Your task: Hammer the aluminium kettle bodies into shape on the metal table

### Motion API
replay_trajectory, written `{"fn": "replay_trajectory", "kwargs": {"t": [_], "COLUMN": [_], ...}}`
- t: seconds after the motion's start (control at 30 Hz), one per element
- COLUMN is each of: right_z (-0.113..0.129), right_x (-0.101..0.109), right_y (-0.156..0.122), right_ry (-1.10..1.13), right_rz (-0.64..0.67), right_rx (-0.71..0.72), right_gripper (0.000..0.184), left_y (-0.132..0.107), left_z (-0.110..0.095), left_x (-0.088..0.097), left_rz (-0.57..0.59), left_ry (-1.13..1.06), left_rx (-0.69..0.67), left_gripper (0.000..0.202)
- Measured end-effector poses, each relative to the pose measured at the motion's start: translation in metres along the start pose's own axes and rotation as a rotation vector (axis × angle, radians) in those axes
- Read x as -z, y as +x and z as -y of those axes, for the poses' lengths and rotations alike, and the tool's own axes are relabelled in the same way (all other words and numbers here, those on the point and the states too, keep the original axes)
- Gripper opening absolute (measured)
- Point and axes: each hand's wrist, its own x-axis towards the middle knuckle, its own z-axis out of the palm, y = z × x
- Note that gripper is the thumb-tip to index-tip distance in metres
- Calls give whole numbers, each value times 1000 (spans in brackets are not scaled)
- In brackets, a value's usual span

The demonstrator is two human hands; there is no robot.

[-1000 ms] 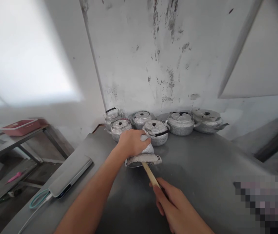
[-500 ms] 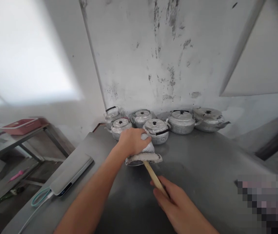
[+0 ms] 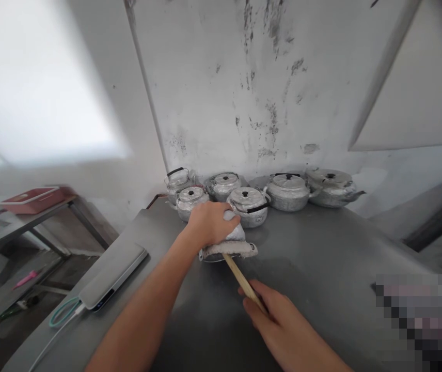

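My left hand [image 3: 211, 222] is wrapped over a small silver metal pot [image 3: 236, 232], which lies tipped with its rim toward me. Much of the pot is hidden by the fingers and by the brush head. In my right hand [image 3: 273, 312] is the light wooden handle of a brush [image 3: 240, 275]. Its pale, fuzzy-looking head lies across the near side of the pot, touching it. Just behind the left hand stand two lidded silver kettles, a smaller kettle [image 3: 190, 203] on the left and a wider kettle [image 3: 249, 206] with a black grip on the right.
More silver kettles line the wall, among them a large kettle [image 3: 288, 194] and a spouted kettle [image 3: 331, 188]. A power bank [image 3: 114, 276] with a cable lies at the grey table's [image 3: 321, 268] left. Beyond it, a red tray [image 3: 33, 200] sits on another table.
The brush handle's far end has shifted slightly left across the pot. Both hands keep their grips, and the view has moved a little.
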Motion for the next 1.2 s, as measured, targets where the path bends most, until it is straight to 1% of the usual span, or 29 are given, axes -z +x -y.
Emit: {"fn": "replay_trajectory", "kwargs": {"t": [0.1, 0.23, 0.37, 0.53, 0.67, 0.77, 0.87, 0.93, 1.1, 1.2], "right_z": [1, 2, -2, -4, 1, 3, 3, 3, 3, 4], "right_x": [1, 0, -4, -5, -1, 0, -1, -1, -2, -3], "right_y": [-1, -1, 0, -1, 0, 1, 2, 2, 2, 1], "right_ry": [9, 15, 31, 45, 45, 55, 66, 76, 135, 186], "right_rz": [3, 15, -46, -13, -24, 5, -10, -37, 12, 1], "right_rx": [-10, -17, 7, -43, -79, -86, -89, -99, -194, -201], "right_gripper": [28, 24, 26, 25, 25, 23, 22, 24, 27, 29], "left_y": [0, 0, 0, 0, -1, -1, -1, 0, 0, -1], "left_z": [0, -1, -1, -1, 0, 0, -1, -1, -1, 0], "left_x": [0, 2, 3, 3, 2, 2, 2, 2, 1, 0], "left_rz": [-5, 12, 14, 20, 15, 7, 3, 1, -11, -24], "left_ry": [6, -3, -4, 1, -9, -10, -3, 0, 5, 6], "left_rx": [2, 5, -3, 2, 0, -4, -3, -2, -5, -9], "left_gripper": [44, 46, 48, 47, 46, 46, 46, 46, 45, 43]}}
